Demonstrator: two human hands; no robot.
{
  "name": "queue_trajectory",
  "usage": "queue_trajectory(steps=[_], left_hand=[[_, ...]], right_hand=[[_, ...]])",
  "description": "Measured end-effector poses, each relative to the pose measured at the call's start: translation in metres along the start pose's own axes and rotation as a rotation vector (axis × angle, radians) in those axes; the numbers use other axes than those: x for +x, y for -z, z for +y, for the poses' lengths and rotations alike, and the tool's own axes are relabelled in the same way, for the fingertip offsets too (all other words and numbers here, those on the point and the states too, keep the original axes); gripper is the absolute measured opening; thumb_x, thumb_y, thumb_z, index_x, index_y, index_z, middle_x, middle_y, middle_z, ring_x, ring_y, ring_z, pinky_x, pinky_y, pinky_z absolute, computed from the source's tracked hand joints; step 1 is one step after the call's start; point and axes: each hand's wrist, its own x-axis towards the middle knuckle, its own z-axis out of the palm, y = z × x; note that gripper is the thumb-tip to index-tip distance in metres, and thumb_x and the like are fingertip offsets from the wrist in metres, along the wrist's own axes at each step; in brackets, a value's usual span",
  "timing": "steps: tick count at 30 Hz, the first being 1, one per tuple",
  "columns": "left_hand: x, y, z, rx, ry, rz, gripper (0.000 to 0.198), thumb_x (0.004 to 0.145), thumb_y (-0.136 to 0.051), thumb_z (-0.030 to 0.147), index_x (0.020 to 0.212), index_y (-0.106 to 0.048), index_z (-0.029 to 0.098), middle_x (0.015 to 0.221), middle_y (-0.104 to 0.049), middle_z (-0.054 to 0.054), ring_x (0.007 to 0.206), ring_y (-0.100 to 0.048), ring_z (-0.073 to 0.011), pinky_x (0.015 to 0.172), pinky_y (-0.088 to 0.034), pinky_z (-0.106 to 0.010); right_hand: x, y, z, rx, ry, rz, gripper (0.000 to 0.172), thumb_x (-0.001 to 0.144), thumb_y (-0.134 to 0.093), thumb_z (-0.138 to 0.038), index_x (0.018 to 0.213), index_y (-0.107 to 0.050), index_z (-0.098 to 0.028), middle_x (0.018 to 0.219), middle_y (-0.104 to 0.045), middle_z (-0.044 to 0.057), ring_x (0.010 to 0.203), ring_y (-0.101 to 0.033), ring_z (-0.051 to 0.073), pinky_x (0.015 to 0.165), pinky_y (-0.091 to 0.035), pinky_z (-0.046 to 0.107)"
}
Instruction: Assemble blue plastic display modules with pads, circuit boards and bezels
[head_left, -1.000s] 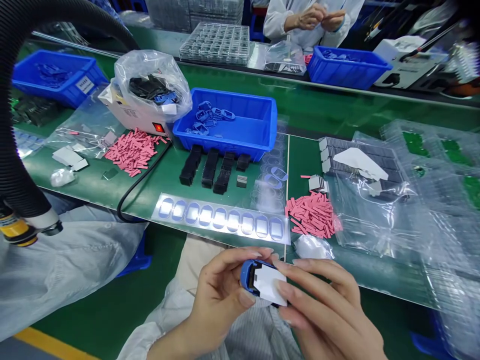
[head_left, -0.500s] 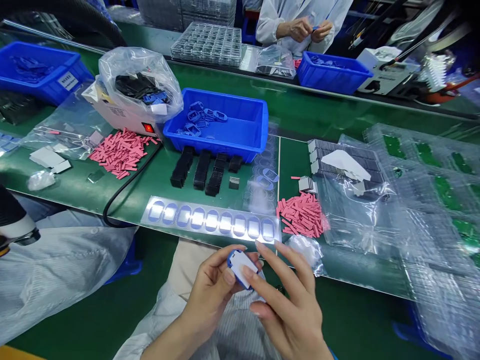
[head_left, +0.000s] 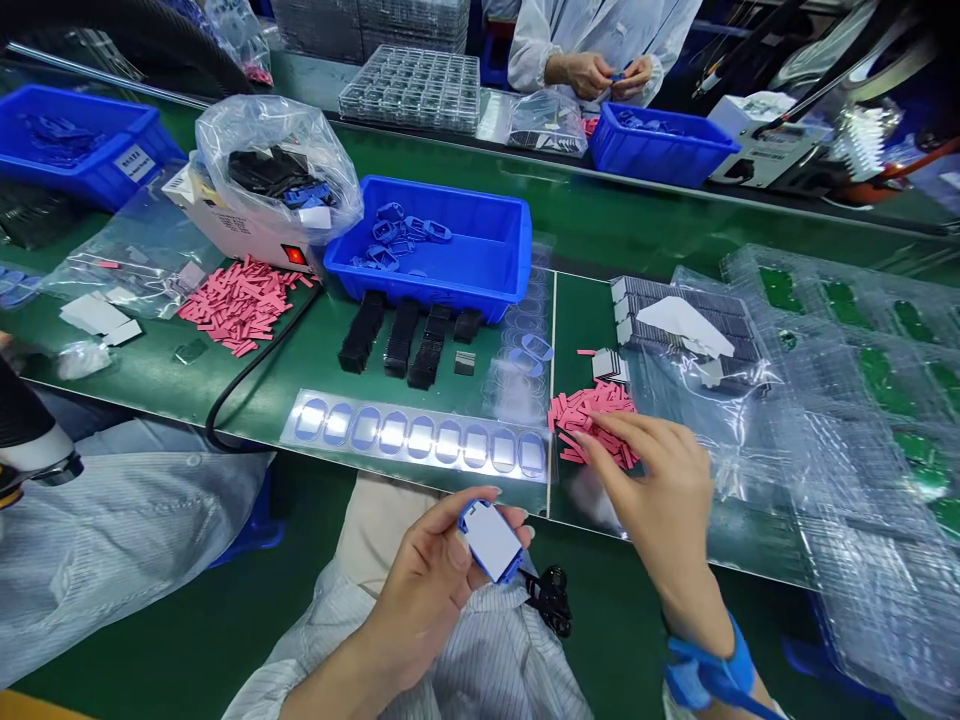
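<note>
My left hand is closed round a small blue-rimmed part with a white face, held over my lap below the table edge. My right hand reaches onto the green table, its fingertips on the near pile of pink strips; I cannot make out whether a strip is pinched. A blue band sits on that wrist. A clear strip of oval blue frames lies along the table's front edge, left of the right hand.
A blue bin with blue frames stands mid-table, black part stacks before it. A second pink pile and a bagged white box lie left. Clear trays and bags fill the right. Another person's hands work across the table.
My right hand let go of the blue-rimmed part and moved up and right onto the pink strips. My left hand kept the part, now turned with its white face up.
</note>
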Motion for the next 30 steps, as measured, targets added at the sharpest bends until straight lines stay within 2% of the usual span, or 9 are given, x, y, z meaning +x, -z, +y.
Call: queue_trajectory(steps=[3, 7, 10, 13, 16, 18, 20, 23, 30], left_hand=[[-0.001, -0.002, 0.001, 0.007, 0.011, -0.006, 0.029, 0.076, -0.069, 0.037, 0.103, -0.071, 0.025, 0.098, -0.076, -0.002, 0.094, -0.07, -0.0148, 0.083, -0.053, -0.02], [-0.002, -0.006, 0.004, -0.001, 0.001, -0.028, 0.029, 0.075, -0.071, 0.035, 0.102, -0.072, 0.025, 0.096, -0.077, -0.001, 0.092, -0.07, -0.0144, 0.082, -0.053, -0.02], [-0.002, -0.006, 0.005, -0.012, -0.01, -0.038, 0.029, 0.075, -0.071, 0.035, 0.102, -0.072, 0.024, 0.095, -0.077, -0.001, 0.092, -0.07, -0.014, 0.081, -0.053, -0.019], [-0.003, -0.005, 0.005, -0.015, -0.008, -0.039, 0.029, 0.076, -0.07, 0.036, 0.103, -0.071, 0.024, 0.096, -0.077, -0.001, 0.093, -0.07, -0.0142, 0.08, -0.053, -0.019], [-0.003, -0.004, 0.003, -0.016, -0.003, -0.054, 0.03, 0.077, -0.069, 0.035, 0.105, -0.071, 0.024, 0.097, -0.077, -0.002, 0.092, -0.07, -0.0138, 0.08, -0.053, -0.019], [-0.002, -0.005, 0.002, -0.021, 0.006, -0.05, 0.03, 0.077, -0.07, 0.035, 0.105, -0.071, 0.023, 0.096, -0.077, -0.002, 0.09, -0.07, -0.0135, 0.08, -0.053, -0.019], [-0.002, -0.006, 0.001, -0.03, 0.023, -0.033, 0.029, 0.077, -0.07, 0.035, 0.104, -0.071, 0.023, 0.094, -0.077, -0.002, 0.087, -0.071, -0.0136, 0.078, -0.054, -0.02], [-0.001, -0.007, -0.001, -0.056, 0.036, -0.027, 0.029, 0.077, -0.069, 0.036, 0.103, -0.072, 0.023, 0.091, -0.077, -0.002, 0.084, -0.071, -0.0134, 0.075, -0.054, -0.019], [0.0, -0.008, -0.003, -0.101, 0.085, -0.016, 0.028, 0.076, -0.071, 0.036, 0.101, -0.072, 0.022, 0.09, -0.077, -0.003, 0.081, -0.071, -0.012, 0.071, -0.054, -0.018]], right_hand=[[0.003, -0.017, 0.016, -0.193, 0.054, -0.101, 0.024, 0.084, -0.061, -0.04, 0.091, -0.07, -0.019, 0.092, -0.069, 0.008, 0.088, -0.056, 0.027, 0.076, -0.04, 0.043], [0.003, -0.027, 0.018, -0.216, 0.096, -0.097, 0.02, 0.087, -0.058, -0.034, 0.086, -0.071, -0.019, 0.092, -0.069, 0.007, 0.088, -0.055, 0.026, 0.079, -0.038, 0.043], [0.005, -0.025, 0.016, -0.214, 0.115, -0.054, 0.016, 0.087, -0.058, -0.028, 0.084, -0.071, -0.019, 0.092, -0.07, 0.007, 0.087, -0.057, 0.025, 0.078, -0.039, 0.042], [0.006, -0.012, 0.006, -0.166, 0.139, 0.087, 0.006, 0.082, -0.064, -0.021, 0.084, -0.07, -0.02, 0.087, -0.071, 0.006, 0.083, -0.06, 0.024, 0.076, -0.041, 0.041], [0.002, 0.01, -0.016, 0.233, 0.127, 0.174, 0.015, 0.076, -0.069, -0.011, 0.084, -0.068, -0.024, 0.08, -0.07, 0.002, 0.076, -0.061, 0.021, 0.073, -0.044, 0.04], [-0.002, 0.024, -0.032, 0.633, 0.071, 0.049, 0.014, 0.079, -0.065, -0.012, 0.085, -0.066, -0.025, 0.081, -0.067, 0.001, 0.078, -0.061, 0.02, 0.072, -0.047, 0.039], [-0.007, 0.031, -0.044, 0.918, 0.064, -0.125, 0.01, 0.085, -0.059, -0.018, 0.086, -0.066, -0.025, 0.086, -0.065, 0.003, 0.085, -0.06, 0.02, 0.074, -0.051, 0.04], [-0.013, 0.03, -0.051, 1.074, 0.086, -0.262, 0.01, 0.088, -0.056, -0.023, 0.087, -0.066, -0.025, 0.096, -0.064, 0.004, 0.097, -0.058, 0.021, 0.077, -0.053, 0.04], [-0.021, 0.019, -0.049, 1.185, -0.023, -0.246, 0.011, 0.089, -0.056, -0.023, 0.089, -0.066, -0.026, 0.101, -0.063, 0.003, 0.103, -0.058, 0.019, 0.087, -0.052, 0.038]])
